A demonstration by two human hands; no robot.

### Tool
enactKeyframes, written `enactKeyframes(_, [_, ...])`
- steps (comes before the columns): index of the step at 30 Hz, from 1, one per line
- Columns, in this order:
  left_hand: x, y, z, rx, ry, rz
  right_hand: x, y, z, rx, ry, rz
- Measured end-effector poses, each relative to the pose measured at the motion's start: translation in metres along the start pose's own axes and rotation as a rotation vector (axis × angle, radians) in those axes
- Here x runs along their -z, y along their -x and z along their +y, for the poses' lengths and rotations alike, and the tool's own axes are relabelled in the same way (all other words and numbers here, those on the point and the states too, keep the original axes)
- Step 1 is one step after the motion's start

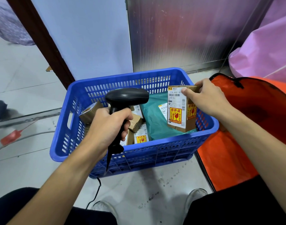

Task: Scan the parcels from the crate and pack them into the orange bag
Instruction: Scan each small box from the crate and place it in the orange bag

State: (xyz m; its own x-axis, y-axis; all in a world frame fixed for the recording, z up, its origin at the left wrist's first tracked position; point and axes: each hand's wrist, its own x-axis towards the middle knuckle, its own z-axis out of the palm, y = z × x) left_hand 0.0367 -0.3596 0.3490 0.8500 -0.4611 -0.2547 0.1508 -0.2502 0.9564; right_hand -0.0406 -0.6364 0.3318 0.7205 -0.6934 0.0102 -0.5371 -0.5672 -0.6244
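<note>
Looks like we're mid-scan: the right hand [207, 99] pinches a brown parcel [181, 109] upright over the blue crate [139, 153], the left hand [109, 125] is wrapped round the scanner [126, 96], so next it probably needs aiming at the label, then into the orange bag [255, 114] just beside.

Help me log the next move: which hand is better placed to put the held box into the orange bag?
Right. The right hand grips the box, next to the orange bag; the left hand is busy holding the scanner.
</note>
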Motion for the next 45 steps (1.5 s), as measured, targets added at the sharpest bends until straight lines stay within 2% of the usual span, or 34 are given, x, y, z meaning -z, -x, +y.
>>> enactKeyframes(7, [-0.003, -0.004, -0.002, -0.013, 0.043, 0.006, 0.006, -0.001, -0.002, -0.032, -0.03, -0.032])
enactKeyframes(13, [-0.015, -0.014, 0.001, 0.058, 0.227, -0.035, 0.01, 0.019, -0.022, -0.009, -0.329, -0.213])
enactKeyframes(16, [-0.027, -0.02, 0.001, 0.075, 0.236, -0.034, 0.014, 0.028, -0.028, -0.046, -0.482, -0.288])
enactKeyframes(19, [-0.041, -0.02, 0.004, 0.043, 0.145, 0.009, 0.02, 0.032, -0.028, -0.09, -0.612, -0.275])
enactKeyframes(22, [-0.056, -0.017, 0.012, 0.049, 0.168, -0.006, 0.027, 0.032, -0.022, -0.164, -0.72, -0.242])
enactKeyframes(27, [-0.09, -0.018, 0.022, 0.013, 0.121, -0.026, 0.032, 0.032, -0.008, -0.253, -0.825, -0.115])
enactKeyframes(29, [-0.109, -0.019, 0.028, -0.024, 0.099, -0.051, 0.042, 0.036, 0.0, -0.266, -0.822, -0.196])
enactKeyframes(32, [-0.138, -0.024, 0.034, -0.046, 0.091, -0.112, 0.065, 0.045, 0.021, -0.28, -0.712, -0.416])
enactKeyframes(34, [-0.156, -0.032, 0.032, -0.042, 0.073, -0.174, 0.078, 0.048, 0.041, -0.299, -0.687, -0.471])
enactKeyframes(39, [-0.205, -0.051, 0.012, 0.025, 0.084, -0.318, 0.085, 0.059, 0.12, -0.494, -0.763, -0.368])
enactKeyframes(42, [-0.231, -0.064, -0.002, 0.036, 0.084, -0.351, 0.065, 0.069, 0.17, -0.638, -0.935, -0.266])
enactKeyframes(45, [-0.25, -0.078, -0.012, 0.064, 0.096, -0.392, 0.039, 0.074, 0.216, -0.717, -1.001, -0.151])
